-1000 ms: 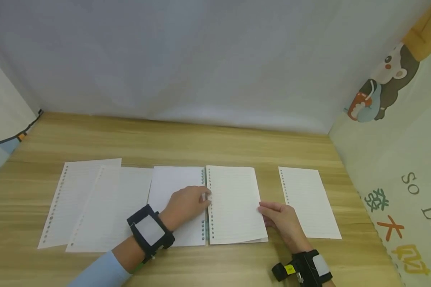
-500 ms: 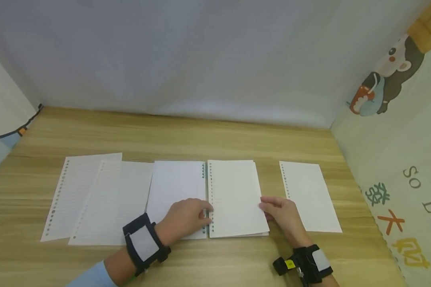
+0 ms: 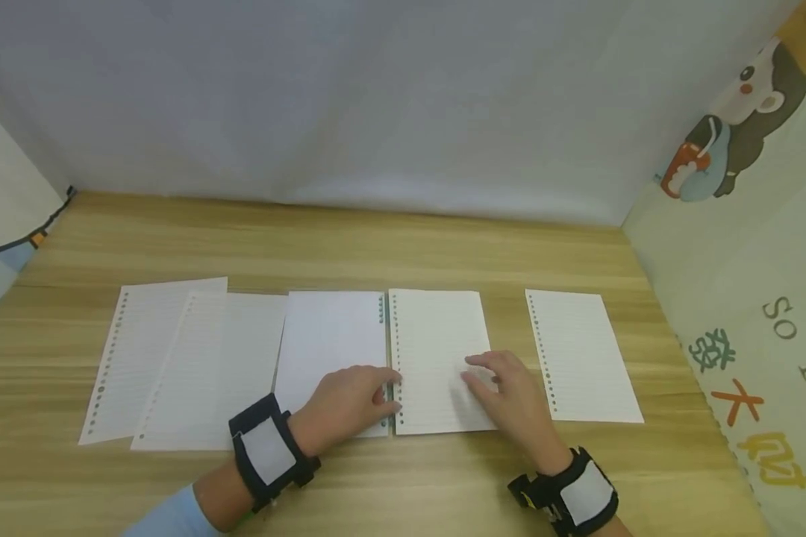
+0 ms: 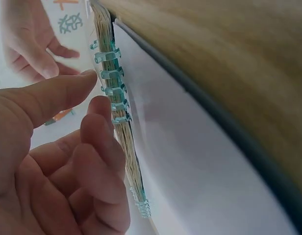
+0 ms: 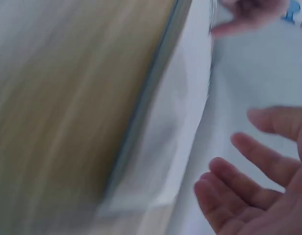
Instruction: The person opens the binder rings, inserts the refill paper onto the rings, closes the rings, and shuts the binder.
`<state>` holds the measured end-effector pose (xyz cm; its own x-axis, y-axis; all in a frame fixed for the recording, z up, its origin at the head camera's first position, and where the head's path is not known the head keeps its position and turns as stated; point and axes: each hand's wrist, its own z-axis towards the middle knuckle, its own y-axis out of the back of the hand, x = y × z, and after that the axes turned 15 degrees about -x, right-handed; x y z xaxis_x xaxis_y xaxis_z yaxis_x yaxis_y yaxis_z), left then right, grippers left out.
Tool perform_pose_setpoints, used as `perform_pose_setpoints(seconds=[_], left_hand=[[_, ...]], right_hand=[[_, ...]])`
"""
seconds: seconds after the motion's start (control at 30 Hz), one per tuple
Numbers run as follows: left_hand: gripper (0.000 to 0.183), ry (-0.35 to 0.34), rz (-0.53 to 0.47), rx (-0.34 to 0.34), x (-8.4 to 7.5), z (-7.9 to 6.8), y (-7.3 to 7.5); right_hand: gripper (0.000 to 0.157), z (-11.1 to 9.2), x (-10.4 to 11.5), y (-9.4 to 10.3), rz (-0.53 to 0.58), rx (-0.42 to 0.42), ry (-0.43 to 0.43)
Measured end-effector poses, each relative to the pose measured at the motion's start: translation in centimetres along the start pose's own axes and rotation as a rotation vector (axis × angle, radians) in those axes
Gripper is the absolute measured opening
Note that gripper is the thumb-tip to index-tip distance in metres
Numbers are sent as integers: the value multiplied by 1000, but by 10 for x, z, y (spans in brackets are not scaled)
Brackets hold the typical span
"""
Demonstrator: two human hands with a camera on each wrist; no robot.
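Observation:
An open loose-leaf notebook with teal binder rings (image 4: 112, 74) lies in the middle of the table. Its left side shows a plain white page (image 3: 336, 328), its right side a lined sheet (image 3: 436, 335) on top of the page stack. My left hand (image 3: 349, 403) is at the binding, thumb and forefinger tips apart and right at the holed edge. Over the right part of the lined sheet is my right hand (image 3: 510, 391), fingers spread and holding nothing. The right wrist view shows its fingers (image 5: 229, 176) apart from the notebook's edge.
Two loose punched sheets overlap to the left of the notebook, an outer sheet (image 3: 141, 350) and an inner sheet (image 3: 228, 373). Another punched sheet (image 3: 584, 358) lies on the right. A pale curtain (image 3: 349, 104) hangs behind the wooden table (image 3: 349, 239).
My right hand has let go of the lined sheet's right edge and moved left over it. That sheet now lies even with the stack. My left hand slid down the binding, then stayed.

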<state>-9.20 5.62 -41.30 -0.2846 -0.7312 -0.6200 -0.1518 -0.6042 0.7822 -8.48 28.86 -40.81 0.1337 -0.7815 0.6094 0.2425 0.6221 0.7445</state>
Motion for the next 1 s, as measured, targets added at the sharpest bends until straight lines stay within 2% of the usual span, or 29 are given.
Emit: perform_pose_setpoints(seconds=[0.07, 0.13, 0.23, 0.33, 0.73, 0.9, 1.0], left_hand=[[39, 2, 5, 4, 0, 1, 0], [40, 4, 12, 11, 1, 1, 0], [40, 14, 18, 17, 2, 2, -1], [41, 19, 18, 27, 2, 2, -2], [45, 8, 52, 42, 3, 3, -4], [44, -2, 50, 45, 2, 2, -3], [42, -7, 60, 32, 1, 6, 2]], right_hand=[[32, -3, 11, -5, -17, 72, 113], [41, -6, 20, -11, -32, 172, 172], [56, -10, 26, -20, -57, 327, 184], [63, -13, 29, -29, -66, 403, 200], [70, -21, 35, -36, -60, 415, 224], [66, -20, 35, -33, -73, 423, 247], [60, -12, 38, -29, -83, 429, 251]])
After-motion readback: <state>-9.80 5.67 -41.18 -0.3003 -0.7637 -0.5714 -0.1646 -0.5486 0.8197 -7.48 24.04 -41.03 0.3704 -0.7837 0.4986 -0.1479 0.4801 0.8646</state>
